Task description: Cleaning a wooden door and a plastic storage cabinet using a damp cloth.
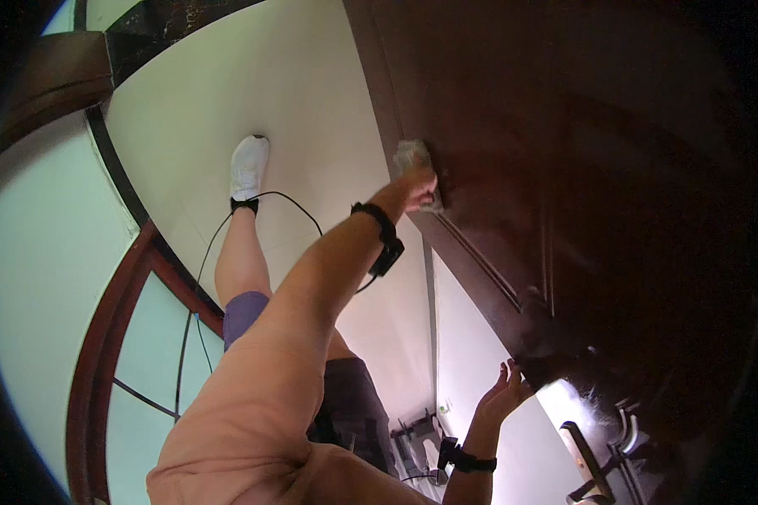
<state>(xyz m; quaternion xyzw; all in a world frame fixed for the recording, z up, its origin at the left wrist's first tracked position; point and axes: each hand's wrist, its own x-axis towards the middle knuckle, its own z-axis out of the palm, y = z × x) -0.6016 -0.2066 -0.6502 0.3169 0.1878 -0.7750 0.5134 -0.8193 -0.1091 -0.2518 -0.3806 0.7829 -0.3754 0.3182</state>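
My left hand (419, 187) is closed over a crumpled greyish cloth (412, 154), pressing it against the dark brown wooden door (480, 101) near its edge. Lower along that same edge is my right hand (503, 393), its fingers stretched out and resting at the wood. Nothing shows in that right hand. A black strap with a small device (385, 257) circles my left wrist, and another black strap (470, 460) sits on the right one. Close to the right hand, a door handle (583, 459) stands out from a bright glare on the door.
A thin black cable (290, 199) loops across the pale floor (312, 93) past my leg and white shoe (249, 168). On the left is a brown wooden frame (101, 353) beside a pale wall (42, 252). A dark rack-like thing (413, 433) stands low behind the arms.
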